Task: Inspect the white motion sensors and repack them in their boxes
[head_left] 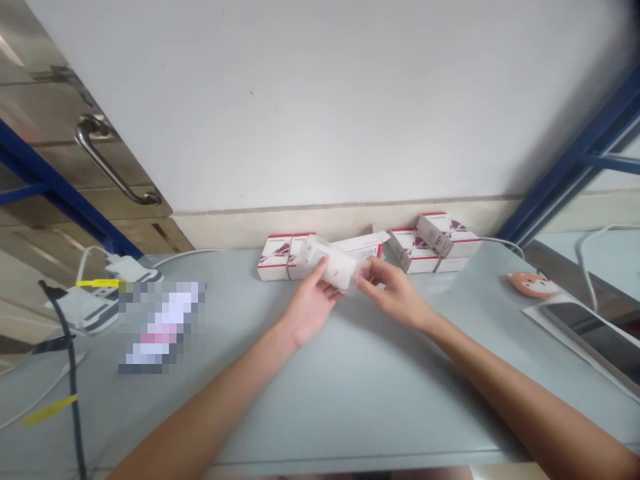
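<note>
The left hand (310,310) and the right hand (395,293) are holding a white thing in a clear bag (333,263) over a gray table (300,413). White boxes with red stripes (274,257) are sitting just behind the hands, and one box (363,247) is standing open. A phone (590,333) is lying near the right edge.

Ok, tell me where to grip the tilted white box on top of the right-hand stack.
Pinch its long sides from above: the tilted white box rests aslant on the box below, close to the wall, so its top is free.
</note>
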Tool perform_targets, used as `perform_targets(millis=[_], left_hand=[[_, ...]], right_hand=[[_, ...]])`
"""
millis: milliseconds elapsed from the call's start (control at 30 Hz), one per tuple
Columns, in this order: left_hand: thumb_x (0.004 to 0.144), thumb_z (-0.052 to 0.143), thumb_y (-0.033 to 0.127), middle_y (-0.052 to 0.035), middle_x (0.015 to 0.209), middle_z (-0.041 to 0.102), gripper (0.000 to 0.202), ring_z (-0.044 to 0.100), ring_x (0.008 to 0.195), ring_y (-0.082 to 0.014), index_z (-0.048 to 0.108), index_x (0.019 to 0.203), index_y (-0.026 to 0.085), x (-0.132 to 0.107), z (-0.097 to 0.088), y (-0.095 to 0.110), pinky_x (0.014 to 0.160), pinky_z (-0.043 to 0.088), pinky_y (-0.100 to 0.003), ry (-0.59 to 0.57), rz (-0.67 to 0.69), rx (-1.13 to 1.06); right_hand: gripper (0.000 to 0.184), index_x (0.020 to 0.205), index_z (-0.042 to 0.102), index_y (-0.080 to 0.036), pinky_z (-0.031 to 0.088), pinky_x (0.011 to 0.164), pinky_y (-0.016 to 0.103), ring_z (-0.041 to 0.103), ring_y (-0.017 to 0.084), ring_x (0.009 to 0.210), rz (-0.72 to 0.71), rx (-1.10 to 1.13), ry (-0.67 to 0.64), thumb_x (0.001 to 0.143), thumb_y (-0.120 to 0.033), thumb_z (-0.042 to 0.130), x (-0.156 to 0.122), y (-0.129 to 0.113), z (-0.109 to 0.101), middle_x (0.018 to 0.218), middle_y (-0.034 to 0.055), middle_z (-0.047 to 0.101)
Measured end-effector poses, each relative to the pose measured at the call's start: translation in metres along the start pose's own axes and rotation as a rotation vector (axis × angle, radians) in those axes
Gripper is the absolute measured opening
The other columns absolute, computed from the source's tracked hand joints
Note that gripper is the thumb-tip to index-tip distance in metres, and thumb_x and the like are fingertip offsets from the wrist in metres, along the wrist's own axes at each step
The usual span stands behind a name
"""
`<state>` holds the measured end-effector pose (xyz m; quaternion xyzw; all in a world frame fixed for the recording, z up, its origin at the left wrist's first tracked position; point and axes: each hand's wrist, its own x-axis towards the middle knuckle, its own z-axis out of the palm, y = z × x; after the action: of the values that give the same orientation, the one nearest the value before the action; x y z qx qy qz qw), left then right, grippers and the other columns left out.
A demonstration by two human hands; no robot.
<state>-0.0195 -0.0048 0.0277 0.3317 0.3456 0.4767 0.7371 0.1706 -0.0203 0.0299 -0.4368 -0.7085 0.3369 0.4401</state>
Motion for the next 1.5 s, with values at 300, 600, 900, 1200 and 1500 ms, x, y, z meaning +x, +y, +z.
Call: perform_targets(millis=[300, 600, 900, 1200, 1500], left_hand=[[0.096, 0.071, 0.042, -0.0062, 0.157, 0.059, 0.039, 0.053, 0.149, -0.0279, 0.065, 0.131, 0.026, -0.002, -0.009, 0.006, 0.119, 0.053, -0.044, -0.074, -0.003, -0.116], [0.097, 0.073, 0.034, -0.0087, 0.155, 0.061, 0.042, 0.061, 0.141, -0.0276, 0.061, 0.136, 0.024, -0.002, -0.011, 0.002, 0.121, 0.051, -0.046, -0.139, 0.011, -0.114], [0.079, 0.09, 0.03, -0.0063, 0.16, 0.046, 0.106, 0.06, 0.135, -0.0288, 0.026, 0.16, 0.049, -0.002, -0.02, 0.008, 0.108, 0.056, -0.047, -0.158, 0.468, 0.51], [0.077, 0.092, 0.041, -0.0084, 0.122, 0.071, 0.062, 0.067, 0.116, -0.0317, 0.067, 0.133, 0.033, -0.006, -0.039, 0.016, 0.1, 0.054, -0.043, -0.053, 0.722, 1.063], [0.091, 0.075, 0.056, -0.0019, 0.088, 0.075, 0.072, 0.065, 0.05, -0.0141, 0.047, 0.152, 0.03, -0.009, -0.023, 0.022, 0.046, 0.05, -0.025, -0.125, 0.189, 0.643]], right_hand=[[0.04, 0.116, 0.054, -0.025, 0.05, 0.062, 0.03, 0.061, 0.015, 0.07, 0.163, 0.282, 0.176, 0.099, -0.061, 0.059, 0.004, 0.0, -0.007, 0.091, 0.0016, 0.067], [0.038, 0.099, 0.065, -0.021, 0.059, 0.069, 0.035, 0.064, 0.015, 0.075, 0.271, 0.465, 0.114, 0.088, -0.054, 0.079, 0.003, 0.003, 0.002, 0.099, 0.0035, 0.065], [0.014, 0.081, 0.068, -0.02, 0.046, 0.059, 0.028, 0.05, 0.012, 0.06, 0.483, 0.75, -0.013, 0.08, -0.029, 0.079, 0.009, 0.005, -0.023, 0.069, -0.0002, 0.057], [0.019, 0.08, 0.063, -0.02, 0.045, 0.063, 0.032, 0.054, 0.015, 0.063, 0.421, 0.711, 0.009, 0.071, -0.026, 0.078, 0.012, 0.005, -0.023, 0.073, 0.0, 0.06], [0.043, 0.085, 0.052, -0.023, 0.037, 0.067, 0.03, 0.045, 0.015, 0.072, 0.098, 0.115, 0.017, 0.103, -0.063, 0.054, 0.005, 0.015, -0.018, 0.077, -0.002, 0.05]])
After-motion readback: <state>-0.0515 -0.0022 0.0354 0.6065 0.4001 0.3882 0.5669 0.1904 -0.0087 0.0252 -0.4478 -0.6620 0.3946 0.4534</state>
